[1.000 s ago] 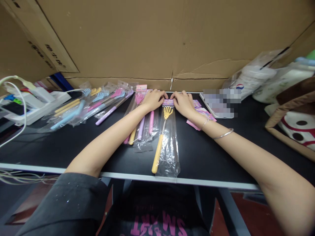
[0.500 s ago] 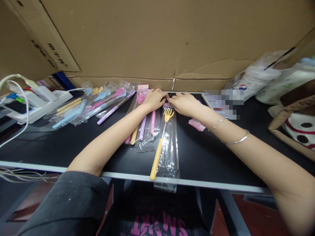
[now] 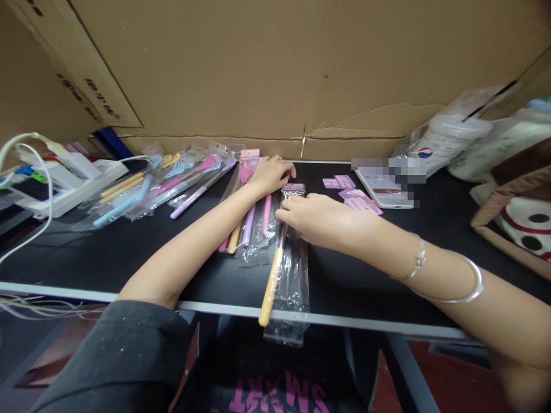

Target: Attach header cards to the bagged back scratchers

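A yellow-handled back scratcher (image 3: 271, 289) lies in a clear plastic bag (image 3: 295, 287) that overhangs the desk's front edge. Over its claw end is my right hand (image 3: 316, 215), fingers closed on the scratcher and bag; the claw is mostly hidden. A purple card (image 3: 294, 187) shows at the bag's top. My left hand (image 3: 272, 175) rests just left of that card with loosely bent fingers, holding nothing I can see. Beneath its wrist lie bagged back scratchers with pink (image 3: 267, 215), purple (image 3: 249, 226) and yellow handles.
More bagged back scratchers (image 3: 187, 201) lie on the left, near a white power strip (image 3: 86, 183) with cables. Small printed cards (image 3: 361, 201) and a pale flat box (image 3: 383, 189) are on the right. Beyond them stand a bagged cup (image 3: 451, 137) and a bag (image 3: 525, 212). Cardboard (image 3: 275, 74) walls the back.
My right hand has come down and toward me from the bag's top onto the claw end. The yellow scratcher and its bag have shifted slightly toward me. My left hand stays nearly still.
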`<state>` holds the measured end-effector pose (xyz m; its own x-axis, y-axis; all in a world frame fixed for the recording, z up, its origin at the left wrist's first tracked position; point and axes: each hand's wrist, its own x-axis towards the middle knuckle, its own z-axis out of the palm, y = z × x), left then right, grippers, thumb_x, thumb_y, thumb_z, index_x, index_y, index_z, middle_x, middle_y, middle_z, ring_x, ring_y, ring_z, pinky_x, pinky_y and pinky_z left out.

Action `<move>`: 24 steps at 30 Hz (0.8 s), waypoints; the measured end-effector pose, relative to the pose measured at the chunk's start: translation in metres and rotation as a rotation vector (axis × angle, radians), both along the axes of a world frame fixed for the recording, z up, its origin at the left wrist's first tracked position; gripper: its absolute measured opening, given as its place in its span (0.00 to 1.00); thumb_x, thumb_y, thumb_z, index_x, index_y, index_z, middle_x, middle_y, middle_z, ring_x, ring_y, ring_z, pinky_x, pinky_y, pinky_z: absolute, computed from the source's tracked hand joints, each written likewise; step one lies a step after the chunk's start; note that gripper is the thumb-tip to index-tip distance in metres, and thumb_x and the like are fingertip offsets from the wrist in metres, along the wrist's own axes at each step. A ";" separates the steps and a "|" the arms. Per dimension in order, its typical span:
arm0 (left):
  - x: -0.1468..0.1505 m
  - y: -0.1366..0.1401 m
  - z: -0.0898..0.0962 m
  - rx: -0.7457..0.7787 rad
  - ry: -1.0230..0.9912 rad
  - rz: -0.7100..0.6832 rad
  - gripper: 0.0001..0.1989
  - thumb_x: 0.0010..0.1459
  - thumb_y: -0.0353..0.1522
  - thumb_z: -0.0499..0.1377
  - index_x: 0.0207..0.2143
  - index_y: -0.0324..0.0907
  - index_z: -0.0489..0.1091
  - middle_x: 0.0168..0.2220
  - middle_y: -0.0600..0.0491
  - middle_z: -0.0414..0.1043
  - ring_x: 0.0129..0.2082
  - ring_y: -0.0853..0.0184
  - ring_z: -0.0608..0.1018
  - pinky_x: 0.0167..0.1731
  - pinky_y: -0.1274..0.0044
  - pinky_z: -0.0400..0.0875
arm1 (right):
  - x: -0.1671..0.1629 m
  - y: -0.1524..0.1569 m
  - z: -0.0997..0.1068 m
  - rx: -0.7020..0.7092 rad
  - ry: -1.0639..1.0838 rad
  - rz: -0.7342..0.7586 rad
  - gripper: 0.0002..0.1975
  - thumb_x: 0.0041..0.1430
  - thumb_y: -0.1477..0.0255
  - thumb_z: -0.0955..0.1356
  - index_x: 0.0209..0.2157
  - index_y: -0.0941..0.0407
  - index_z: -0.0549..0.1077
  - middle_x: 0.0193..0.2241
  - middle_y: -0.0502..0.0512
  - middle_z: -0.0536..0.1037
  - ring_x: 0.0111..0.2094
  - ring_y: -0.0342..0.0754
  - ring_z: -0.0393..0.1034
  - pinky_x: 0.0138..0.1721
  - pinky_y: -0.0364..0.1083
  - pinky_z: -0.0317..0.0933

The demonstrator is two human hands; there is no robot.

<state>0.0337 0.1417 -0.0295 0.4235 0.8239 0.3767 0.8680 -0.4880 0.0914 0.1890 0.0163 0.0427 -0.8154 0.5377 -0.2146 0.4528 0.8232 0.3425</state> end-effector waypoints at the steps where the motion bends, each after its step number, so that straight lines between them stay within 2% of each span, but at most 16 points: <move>1: 0.000 -0.001 0.001 0.000 -0.005 0.003 0.12 0.60 0.29 0.54 0.42 0.45 0.76 0.43 0.49 0.78 0.50 0.57 0.73 0.50 0.66 0.62 | -0.001 -0.005 -0.001 0.009 -0.009 -0.017 0.14 0.58 0.82 0.64 0.45 0.58 0.72 0.47 0.61 0.77 0.47 0.53 0.71 0.37 0.47 0.57; 7: 0.002 -0.003 0.002 -0.020 -0.051 -0.009 0.14 0.59 0.27 0.53 0.44 0.46 0.74 0.40 0.51 0.79 0.48 0.58 0.73 0.49 0.67 0.63 | 0.000 -0.017 -0.003 -0.045 -0.008 0.087 0.18 0.54 0.82 0.67 0.48 0.57 0.71 0.48 0.60 0.76 0.51 0.55 0.68 0.41 0.48 0.56; 10: 0.001 -0.002 0.003 -0.016 -0.038 -0.010 0.14 0.59 0.27 0.54 0.42 0.46 0.76 0.40 0.51 0.79 0.48 0.58 0.73 0.48 0.67 0.64 | -0.001 -0.020 -0.003 -0.046 -0.032 0.082 0.19 0.53 0.79 0.69 0.48 0.57 0.71 0.49 0.59 0.76 0.51 0.56 0.68 0.43 0.49 0.55; 16: 0.000 -0.002 0.003 -0.005 0.016 0.003 0.14 0.58 0.27 0.53 0.40 0.46 0.77 0.41 0.49 0.78 0.50 0.57 0.73 0.47 0.69 0.66 | -0.008 -0.021 -0.007 -0.009 -0.003 0.104 0.11 0.59 0.79 0.67 0.44 0.56 0.73 0.44 0.59 0.77 0.46 0.53 0.69 0.41 0.49 0.54; 24: 0.000 -0.003 0.002 0.007 0.022 -0.002 0.13 0.60 0.29 0.53 0.40 0.46 0.77 0.43 0.48 0.77 0.50 0.57 0.73 0.48 0.68 0.67 | -0.012 -0.006 -0.011 -0.024 -0.011 0.193 0.10 0.63 0.79 0.63 0.41 0.55 0.75 0.44 0.58 0.77 0.45 0.51 0.68 0.37 0.48 0.52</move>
